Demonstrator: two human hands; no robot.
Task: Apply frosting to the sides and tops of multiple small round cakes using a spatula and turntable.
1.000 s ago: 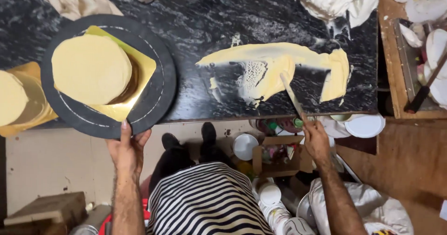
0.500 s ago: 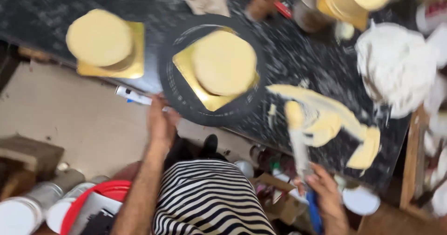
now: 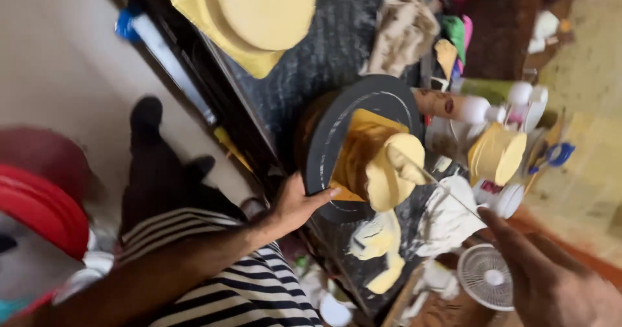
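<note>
The dark speckled tabletop [image 3: 324, 48] carries one black turntable [image 3: 324, 152] at its near edge, with one yellow cake [image 3: 382, 165] on it; a second yellow cake [image 3: 265, 10] sits beyond the turntable, and one small white fan [image 3: 486, 276] lies near it. Your left hand [image 3: 295, 204] has its grip laid open on the turntable rim, while your right hand [image 3: 551, 281] keeps its grip closed on one long spatula [image 3: 434, 181] reaching the cake. A hard turn could slide the cake off, and cream could drop from the blade.
</note>
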